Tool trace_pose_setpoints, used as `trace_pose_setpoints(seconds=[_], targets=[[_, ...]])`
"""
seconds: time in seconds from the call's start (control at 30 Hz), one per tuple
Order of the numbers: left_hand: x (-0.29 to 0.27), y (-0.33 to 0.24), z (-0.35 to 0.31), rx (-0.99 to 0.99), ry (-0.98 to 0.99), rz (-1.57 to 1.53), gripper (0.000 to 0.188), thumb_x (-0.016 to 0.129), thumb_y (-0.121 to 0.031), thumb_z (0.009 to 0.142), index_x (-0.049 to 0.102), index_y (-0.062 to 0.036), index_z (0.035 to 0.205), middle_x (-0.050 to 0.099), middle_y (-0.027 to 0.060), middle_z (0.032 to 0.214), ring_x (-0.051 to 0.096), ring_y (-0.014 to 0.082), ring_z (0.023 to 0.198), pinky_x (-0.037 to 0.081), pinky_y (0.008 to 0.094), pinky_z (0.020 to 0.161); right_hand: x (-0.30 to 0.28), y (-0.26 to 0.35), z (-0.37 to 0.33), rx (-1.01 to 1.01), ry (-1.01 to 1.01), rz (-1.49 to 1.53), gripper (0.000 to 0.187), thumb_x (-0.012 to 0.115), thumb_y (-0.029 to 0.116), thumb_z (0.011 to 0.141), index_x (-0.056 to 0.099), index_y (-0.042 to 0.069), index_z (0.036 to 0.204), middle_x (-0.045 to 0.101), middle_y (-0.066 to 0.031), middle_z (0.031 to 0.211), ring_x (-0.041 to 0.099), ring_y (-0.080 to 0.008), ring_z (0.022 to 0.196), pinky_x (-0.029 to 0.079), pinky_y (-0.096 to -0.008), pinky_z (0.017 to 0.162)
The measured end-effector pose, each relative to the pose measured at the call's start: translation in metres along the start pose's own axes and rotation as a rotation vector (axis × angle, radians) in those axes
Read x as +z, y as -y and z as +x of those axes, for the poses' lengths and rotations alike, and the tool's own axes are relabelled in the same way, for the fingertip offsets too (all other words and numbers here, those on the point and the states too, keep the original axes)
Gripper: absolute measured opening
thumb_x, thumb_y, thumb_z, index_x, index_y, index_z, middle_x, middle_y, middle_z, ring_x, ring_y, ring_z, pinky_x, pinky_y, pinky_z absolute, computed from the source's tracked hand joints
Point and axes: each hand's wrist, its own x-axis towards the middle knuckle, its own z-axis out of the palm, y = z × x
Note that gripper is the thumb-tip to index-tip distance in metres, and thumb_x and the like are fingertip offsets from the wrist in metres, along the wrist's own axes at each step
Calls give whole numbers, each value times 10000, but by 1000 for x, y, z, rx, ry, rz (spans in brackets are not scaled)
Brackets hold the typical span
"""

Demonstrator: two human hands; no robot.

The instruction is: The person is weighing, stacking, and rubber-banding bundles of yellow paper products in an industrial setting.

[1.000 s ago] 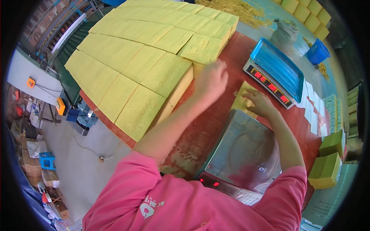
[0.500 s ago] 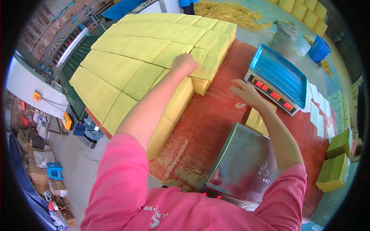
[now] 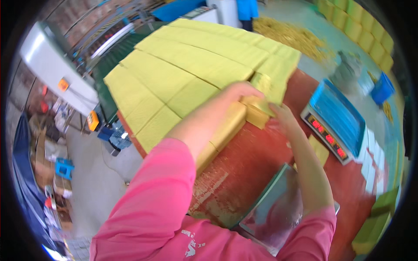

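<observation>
Stacks of yellow paper lie packed in rows on the red table. My left hand is closed on the top of a small stack of yellow paper at the near right corner of the rows. From the right, my right hand meets the same stack, its fingers closed at the upper edge. Motion blurs the right fingers. Both forearms reach forward, the left one passing over part of the rows.
A scale with a blue tray and lit red digits stands right of my hands. Nearer me is a flat metal-topped scale. One yellow block sits between them. White paper sheets lie at the table's right.
My left hand has moved onto the near corner stack, and my right hand has come over to it from beside the blue-tray scale. The view has swung, shifting the scene rightward.
</observation>
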Motion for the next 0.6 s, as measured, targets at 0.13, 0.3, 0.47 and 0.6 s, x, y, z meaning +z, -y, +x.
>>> trace_pose_setpoints(seconds=[0.13,0.3,0.47,0.6], targets=[[-20,-4,1,-196,145,-19,599,813,-339,735,633,-33,1218,650,100,1214,606,201,1090,463,318,926,17,5,1,-7,-17,21,538,602,370,871,495,98,1322,572,-137,1245,625,-320,920,546,-434,708],[3,-32,12,-158,216,488,766,768,-486,746,555,-41,1332,575,131,1340,487,246,1260,349,364,1053,-4,-13,-22,67,-86,-4,460,599,322,869,527,96,1262,637,-105,1101,644,-273,876,541,-410,669],[42,-44,17,-125,321,547,872,733,-596,731,508,-65,1384,567,139,1351,502,294,1258,370,426,1052,-35,-3,-56,120,-165,41,431,642,290,825,575,84,1198,621,-102,1127,628,-270,931,548,-440,725],[64,-45,6,-212,358,508,869,699,-624,747,503,-65,1382,581,168,1321,593,341,1147,486,447,945,-58,-10,-69,47,-154,9,435,605,294,845,567,68,1214,644,-82,1088,638,-259,935,549,-420,690]])
